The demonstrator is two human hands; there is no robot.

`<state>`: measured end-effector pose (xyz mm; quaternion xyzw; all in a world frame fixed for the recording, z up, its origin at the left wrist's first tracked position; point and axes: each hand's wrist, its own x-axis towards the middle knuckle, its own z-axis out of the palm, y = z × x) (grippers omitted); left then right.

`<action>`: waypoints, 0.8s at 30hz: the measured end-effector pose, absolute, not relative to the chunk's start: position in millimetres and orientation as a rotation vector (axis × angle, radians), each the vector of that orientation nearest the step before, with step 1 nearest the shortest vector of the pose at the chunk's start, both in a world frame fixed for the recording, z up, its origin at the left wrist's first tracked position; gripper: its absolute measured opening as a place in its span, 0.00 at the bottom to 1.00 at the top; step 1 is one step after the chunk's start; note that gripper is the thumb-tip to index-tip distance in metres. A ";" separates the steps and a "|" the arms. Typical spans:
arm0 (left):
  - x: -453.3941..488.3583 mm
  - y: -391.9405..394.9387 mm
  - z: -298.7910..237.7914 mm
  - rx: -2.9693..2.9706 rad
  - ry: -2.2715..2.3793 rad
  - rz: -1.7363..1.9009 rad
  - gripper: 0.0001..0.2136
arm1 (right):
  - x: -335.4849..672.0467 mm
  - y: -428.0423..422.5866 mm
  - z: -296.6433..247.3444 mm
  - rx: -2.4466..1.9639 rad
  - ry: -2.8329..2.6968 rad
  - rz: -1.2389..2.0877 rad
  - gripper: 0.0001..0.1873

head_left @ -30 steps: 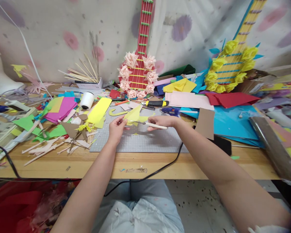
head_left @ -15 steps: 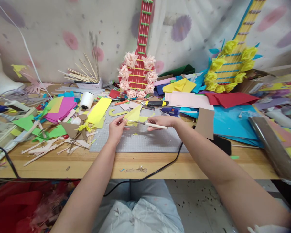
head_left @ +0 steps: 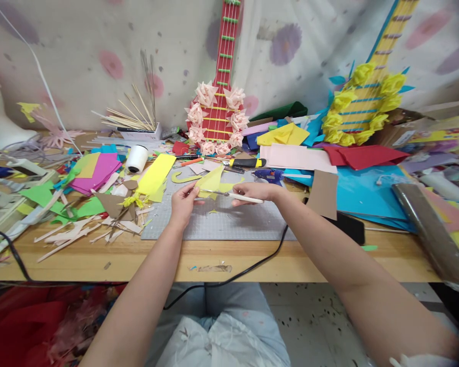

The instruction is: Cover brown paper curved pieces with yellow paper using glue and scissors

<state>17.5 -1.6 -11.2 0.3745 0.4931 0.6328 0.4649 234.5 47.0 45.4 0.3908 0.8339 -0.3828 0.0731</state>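
Observation:
My left hand [head_left: 183, 204] pinches a piece of pale yellow paper [head_left: 211, 180] between thumb and fingers, above the grey cutting mat [head_left: 164, 227]. In my right hand [head_left: 254, 191] is a pair of scissors [head_left: 247, 198] with white handles, fingers closed round the grips. The blades point left and lie across the lower edge of the paper, close to my left fingertips. A small yellow scrap [head_left: 213, 211] rests on the mat just below the blades. Behind the left hand lies a curved yellow cut-out [head_left: 183, 177].
A blue glue gun [head_left: 268, 175] and a yellow-and-black cutter [head_left: 248, 162] lie behind my right hand. Paper scraps [head_left: 76, 232] crowd the left; blue sheets [head_left: 367, 196] are stacked at right. A black cable [head_left: 252, 269] crosses the table's front edge. A red flowered guitar model [head_left: 217, 120] stands behind.
Almost nothing differs. Both hands, the paper and the scissors keep nearly the same place; my left fingers have shifted very slightly.

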 end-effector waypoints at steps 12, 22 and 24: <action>17.5 -1.5 -12.9 0.921 1.224 1.573 0.18 | 239.4 46.6 41.0 1.193 2.492 -1.189 0.26; 7.1 1.4 -12.2 0.962 1.332 1.691 0.12 | 275.3 35.9 51.9 1.168 2.344 -1.329 0.25; 3.1 3.2 -13.8 0.982 1.309 1.717 0.11 | 281.4 35.8 50.7 1.182 2.362 -1.332 0.25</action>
